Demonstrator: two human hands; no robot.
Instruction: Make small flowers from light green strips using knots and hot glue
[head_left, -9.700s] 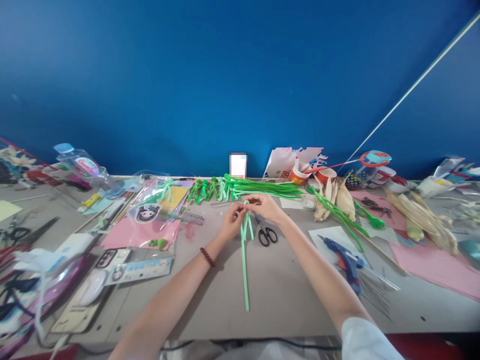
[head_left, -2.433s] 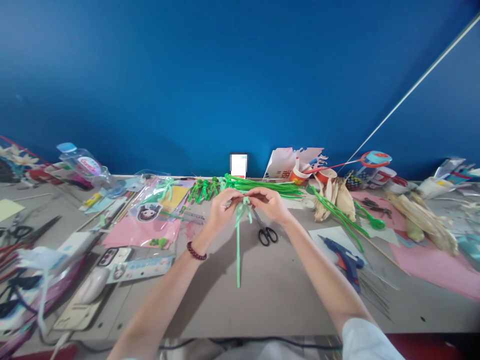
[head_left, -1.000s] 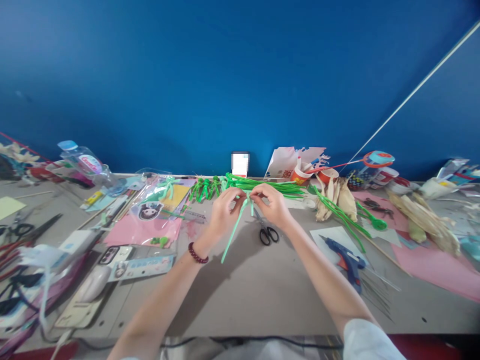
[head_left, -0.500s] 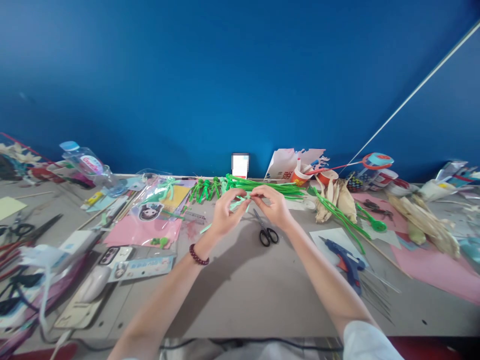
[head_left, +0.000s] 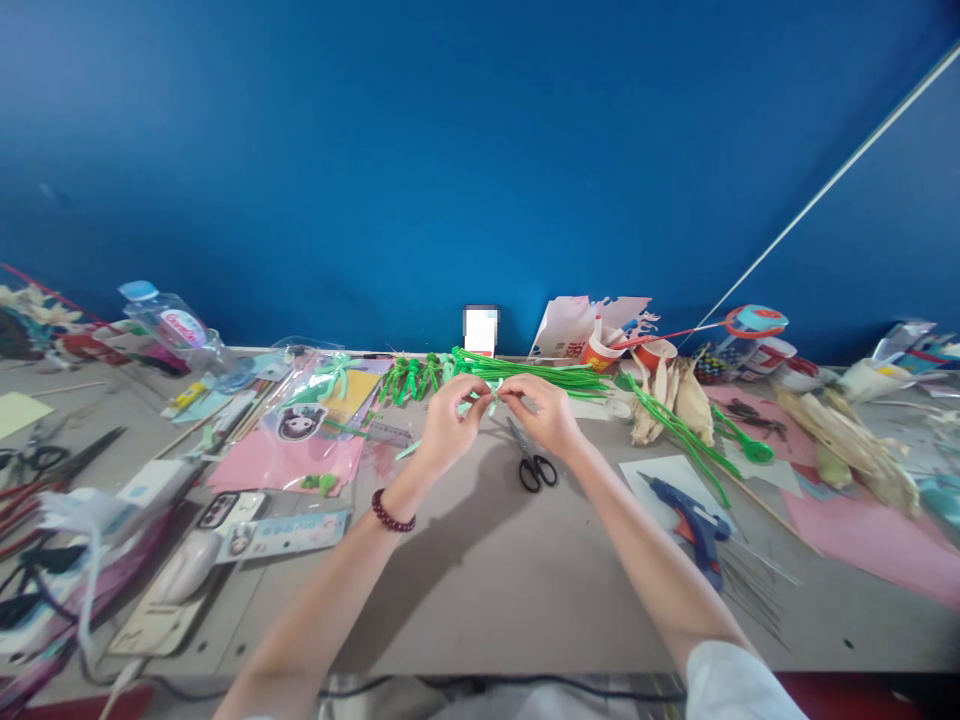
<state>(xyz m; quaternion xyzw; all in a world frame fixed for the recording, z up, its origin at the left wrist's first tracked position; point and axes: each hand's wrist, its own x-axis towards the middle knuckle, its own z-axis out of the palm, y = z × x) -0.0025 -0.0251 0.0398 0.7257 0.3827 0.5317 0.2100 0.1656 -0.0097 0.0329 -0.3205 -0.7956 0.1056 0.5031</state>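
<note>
My left hand (head_left: 448, 425) and my right hand (head_left: 544, 410) meet above the grey table (head_left: 525, 580), fingertips pinched together on a light green pipe cleaner (head_left: 484, 403). Its long tail pokes out to the left behind my left hand, near the table top. A dark bead bracelet (head_left: 391, 515) circles my left wrist. Black scissors (head_left: 531, 462) lie just below my right hand. Behind my hands lies a bundle of green pipe cleaners (head_left: 525, 372) with several twisted green pieces (head_left: 412, 378) to its left.
A blue glue gun (head_left: 690, 515) lies on white paper at right, with dried corn husks (head_left: 679, 395) and cups (head_left: 600, 350) behind. Pink paper and plastic packets (head_left: 300, 440) lie at left, a water bottle (head_left: 169, 325) beyond. Scissors and a mouse (head_left: 184, 570) sit far left.
The pipe cleaner's long tail, which hung down toward me, has swung up and to the left behind my left hand. Both hands stayed pinched on its top and rose slightly.
</note>
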